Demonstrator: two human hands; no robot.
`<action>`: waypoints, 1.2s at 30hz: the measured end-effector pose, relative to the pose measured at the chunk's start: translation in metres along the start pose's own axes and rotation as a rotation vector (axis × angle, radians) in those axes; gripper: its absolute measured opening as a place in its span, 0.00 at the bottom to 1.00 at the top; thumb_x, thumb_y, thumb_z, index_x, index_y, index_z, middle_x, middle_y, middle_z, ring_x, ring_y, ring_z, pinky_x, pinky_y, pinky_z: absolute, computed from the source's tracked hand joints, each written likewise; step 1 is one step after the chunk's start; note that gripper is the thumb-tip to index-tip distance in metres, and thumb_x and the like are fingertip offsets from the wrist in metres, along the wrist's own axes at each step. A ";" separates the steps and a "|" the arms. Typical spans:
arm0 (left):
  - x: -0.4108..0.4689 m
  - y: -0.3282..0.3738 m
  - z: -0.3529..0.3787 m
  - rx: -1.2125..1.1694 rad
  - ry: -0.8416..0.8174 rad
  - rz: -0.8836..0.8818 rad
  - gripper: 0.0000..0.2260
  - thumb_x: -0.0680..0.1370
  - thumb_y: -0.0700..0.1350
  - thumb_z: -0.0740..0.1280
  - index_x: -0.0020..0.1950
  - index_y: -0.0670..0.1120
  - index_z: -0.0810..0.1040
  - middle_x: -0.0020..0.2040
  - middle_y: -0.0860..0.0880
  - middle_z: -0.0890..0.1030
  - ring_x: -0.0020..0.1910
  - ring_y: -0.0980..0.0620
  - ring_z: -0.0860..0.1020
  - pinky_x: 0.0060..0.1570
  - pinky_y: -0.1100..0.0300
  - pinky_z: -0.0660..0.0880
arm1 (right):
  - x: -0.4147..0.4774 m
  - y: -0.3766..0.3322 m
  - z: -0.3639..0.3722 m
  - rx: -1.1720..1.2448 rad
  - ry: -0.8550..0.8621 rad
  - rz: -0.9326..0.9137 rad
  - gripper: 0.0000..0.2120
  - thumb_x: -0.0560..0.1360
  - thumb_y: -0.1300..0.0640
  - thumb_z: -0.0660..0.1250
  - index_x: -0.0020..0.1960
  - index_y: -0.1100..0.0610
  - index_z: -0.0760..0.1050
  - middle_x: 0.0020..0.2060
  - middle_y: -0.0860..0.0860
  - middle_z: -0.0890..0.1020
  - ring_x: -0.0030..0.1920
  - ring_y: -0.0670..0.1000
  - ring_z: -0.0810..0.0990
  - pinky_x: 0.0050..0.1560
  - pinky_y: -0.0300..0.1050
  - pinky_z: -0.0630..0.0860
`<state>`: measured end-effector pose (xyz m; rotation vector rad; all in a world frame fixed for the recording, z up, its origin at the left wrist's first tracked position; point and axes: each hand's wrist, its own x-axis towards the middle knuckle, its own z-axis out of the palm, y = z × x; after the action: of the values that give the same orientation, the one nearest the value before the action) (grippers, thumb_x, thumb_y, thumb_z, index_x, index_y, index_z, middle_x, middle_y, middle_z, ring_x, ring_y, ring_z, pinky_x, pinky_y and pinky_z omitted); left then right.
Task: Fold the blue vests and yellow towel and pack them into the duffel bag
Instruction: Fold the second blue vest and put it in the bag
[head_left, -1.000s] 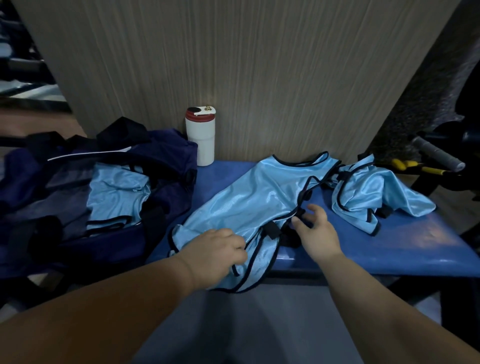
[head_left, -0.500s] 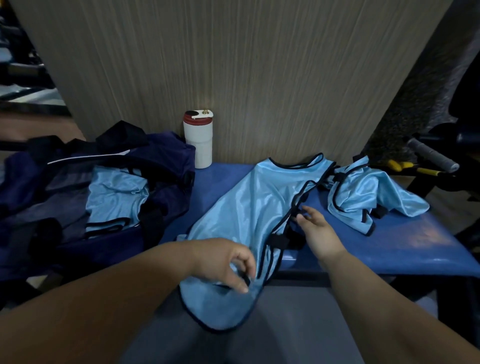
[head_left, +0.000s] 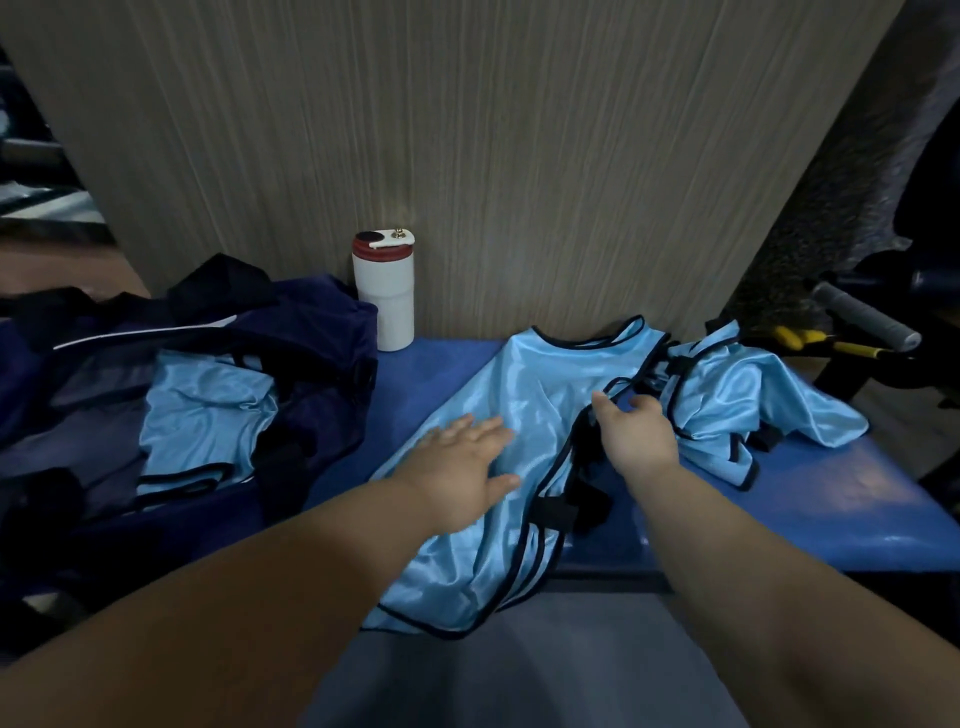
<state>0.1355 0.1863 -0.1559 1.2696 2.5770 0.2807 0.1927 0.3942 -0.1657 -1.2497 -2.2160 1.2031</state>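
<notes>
A light blue vest (head_left: 550, 384) with black trim lies spread on the blue bench (head_left: 841, 509), its lower hem hanging over the front edge. My left hand (head_left: 462, 467) rests flat on its middle with fingers straight. My right hand (head_left: 636, 431) sits at the vest's right trimmed edge, fingers spread and loosely bent. A second blue vest (head_left: 748, 400) lies crumpled to the right. The dark navy duffel bag (head_left: 306, 332) lies open at the left with a folded blue vest (head_left: 202, 410) inside. No yellow towel shows.
A white bottle with a red lid (head_left: 384, 291) stands against the wood-grain wall behind the bench. Yellow-handled tools (head_left: 826, 340) and a grey padded bar (head_left: 865, 322) lie at the far right. Grey floor runs below the bench's front edge.
My left hand let go of the vest's lower hem and moved up, now lying flat on the fabric. The right hand shifted further up along the vest's right edge.
</notes>
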 end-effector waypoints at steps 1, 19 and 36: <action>0.006 0.001 0.003 0.013 -0.021 -0.003 0.29 0.81 0.61 0.52 0.78 0.55 0.47 0.79 0.55 0.45 0.77 0.52 0.43 0.75 0.50 0.43 | 0.009 -0.005 -0.002 0.032 -0.001 0.006 0.33 0.76 0.39 0.61 0.72 0.60 0.62 0.65 0.58 0.72 0.61 0.60 0.74 0.55 0.49 0.72; 0.036 -0.021 0.032 0.101 -0.023 0.103 0.34 0.72 0.74 0.46 0.72 0.67 0.33 0.74 0.63 0.30 0.74 0.54 0.29 0.68 0.36 0.30 | 0.157 -0.031 -0.002 0.680 -0.140 0.285 0.29 0.57 0.57 0.78 0.56 0.64 0.77 0.47 0.60 0.83 0.46 0.61 0.83 0.51 0.57 0.79; 0.040 -0.032 0.015 -0.557 0.162 -0.217 0.29 0.78 0.66 0.42 0.77 0.58 0.46 0.75 0.63 0.54 0.76 0.58 0.47 0.73 0.55 0.37 | 0.091 -0.020 -0.024 -0.588 0.027 -1.386 0.26 0.65 0.66 0.69 0.62 0.54 0.78 0.41 0.51 0.78 0.42 0.57 0.79 0.46 0.47 0.75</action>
<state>0.0931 0.2001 -0.1849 0.7866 2.4685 1.0050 0.1454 0.4758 -0.1465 0.3243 -2.5601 -0.0200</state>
